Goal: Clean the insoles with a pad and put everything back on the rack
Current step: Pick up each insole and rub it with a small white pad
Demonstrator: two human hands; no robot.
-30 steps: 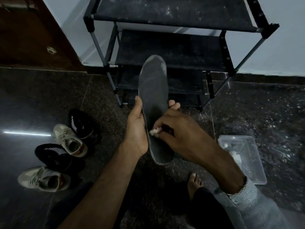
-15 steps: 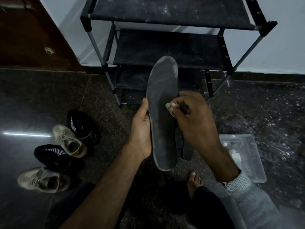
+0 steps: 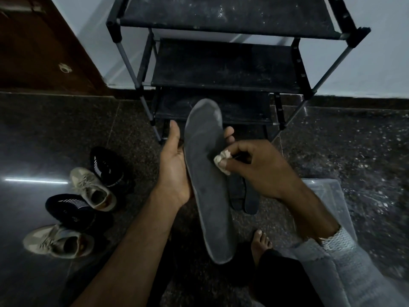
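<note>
The head view shows the job mid-way: the left hand [image 3: 174, 171] holds a grey insole [image 3: 207, 173] upright, the right hand [image 3: 256, 169] pinches a pad [image 3: 222, 159] against it, two insoles [image 3: 243, 193] and four shoes [image 3: 73, 200] wait on the floor, the rack [image 3: 221, 69] stands bare beyond.

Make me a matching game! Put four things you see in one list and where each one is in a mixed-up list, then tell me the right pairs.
Things:
1. grey insole
2. white pad
3. shoes
4. clear plastic box

Places:
A. pinched in the right hand
B. on the floor, at the right
C. held up by the left hand
D. on the floor, at the left

Pairs: 1-C, 2-A, 3-D, 4-B
</note>
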